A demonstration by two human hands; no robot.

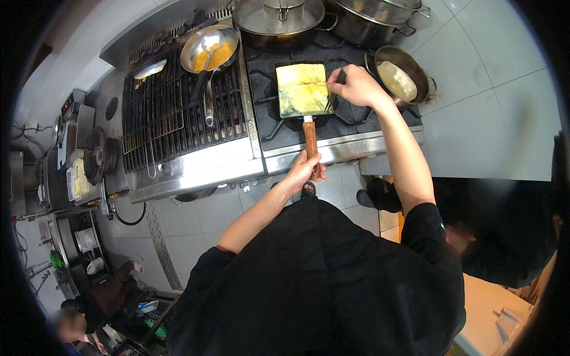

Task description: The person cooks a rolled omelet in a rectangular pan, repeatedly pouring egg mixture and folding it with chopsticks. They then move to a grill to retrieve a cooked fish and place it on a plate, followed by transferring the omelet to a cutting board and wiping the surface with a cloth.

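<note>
**Yellow egg layer in a square pan, with both hands at it**

The left hand has its fingers wrapped around the wooden handle near its end, the thumb lying along it. That forearm comes in from the near left, the hand just beyond the stove's near edge.

The right hand has its fingers bent closely around a dark, thin utensil; its tips point down and nearer, at the pan's right edge. Whether they touch the egg, I cannot tell. The right arm reaches far forward from the near right, almost straight, with the hand right of the pan.

The pan sits on the black stove, between a grill on the left and a deep pot on the right.
</note>
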